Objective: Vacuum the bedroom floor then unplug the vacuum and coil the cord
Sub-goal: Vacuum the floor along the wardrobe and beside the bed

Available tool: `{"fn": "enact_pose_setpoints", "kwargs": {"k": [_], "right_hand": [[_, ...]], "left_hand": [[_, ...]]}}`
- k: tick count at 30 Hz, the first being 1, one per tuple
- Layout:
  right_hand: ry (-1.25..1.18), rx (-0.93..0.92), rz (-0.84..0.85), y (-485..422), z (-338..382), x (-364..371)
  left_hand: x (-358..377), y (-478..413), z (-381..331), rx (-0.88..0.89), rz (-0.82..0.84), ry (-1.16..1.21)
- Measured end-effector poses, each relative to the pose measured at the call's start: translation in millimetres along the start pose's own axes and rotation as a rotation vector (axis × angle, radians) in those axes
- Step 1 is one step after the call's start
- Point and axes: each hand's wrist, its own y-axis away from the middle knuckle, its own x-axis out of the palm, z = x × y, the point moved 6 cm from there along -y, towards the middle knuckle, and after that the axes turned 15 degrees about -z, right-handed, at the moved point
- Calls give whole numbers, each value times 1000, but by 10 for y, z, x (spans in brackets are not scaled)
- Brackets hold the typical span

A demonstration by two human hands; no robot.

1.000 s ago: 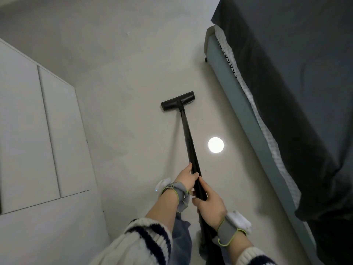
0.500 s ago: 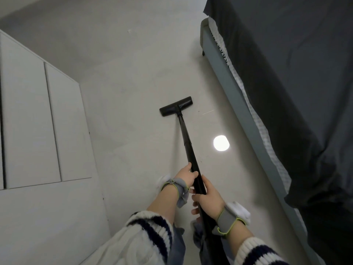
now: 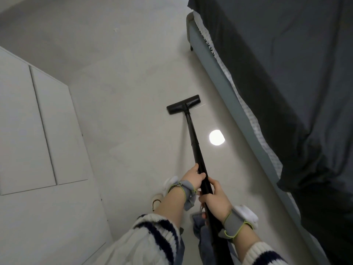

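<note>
Now, vacuum wand (image 3: 193,139): black, slanting away.
Left hand (image 3: 193,177): grasps wand.
Right hand (image 3: 216,200): grasps wand, just nearer.
Floor head (image 3: 183,104): on floor (image 3: 124,96), far beyond hands.

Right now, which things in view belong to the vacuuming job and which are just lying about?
Job:
- vacuum wand, gripped by the left hand and right hand
- floor head
- floor
- cord and plug: not in view

Just there:
- bed frame
- dark bedspread
- white cupboard doors
- light spot
</note>
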Motion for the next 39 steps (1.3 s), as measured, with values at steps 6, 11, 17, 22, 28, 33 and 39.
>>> {"fn": "enact_pose_setpoints", "kwargs": {"k": [6,11,17,22,28,33,39], "right_hand": [[39,-17,32,-22,30,135],[95,-56,22,-67,-32,326],[67,-46,23,-49,-147,348],[-3,-22,-16,-27,-284,315],[-52,-32,-69,84,-372,490],[-5,-73,-37,254,-250,722],[-4,-39,32,398,-243,842]], "left_hand": [[-149,-14,118,-63,-18,124],[-276,-29,267,-97,-70,139],[-239,-54,397,-109,-75,114],[-157,2,420,-106,-63,118],[-227,65,543,-46,-80,71],[-483,206,741,-18,-52,81],[-639,177,739,60,-98,40]]}}
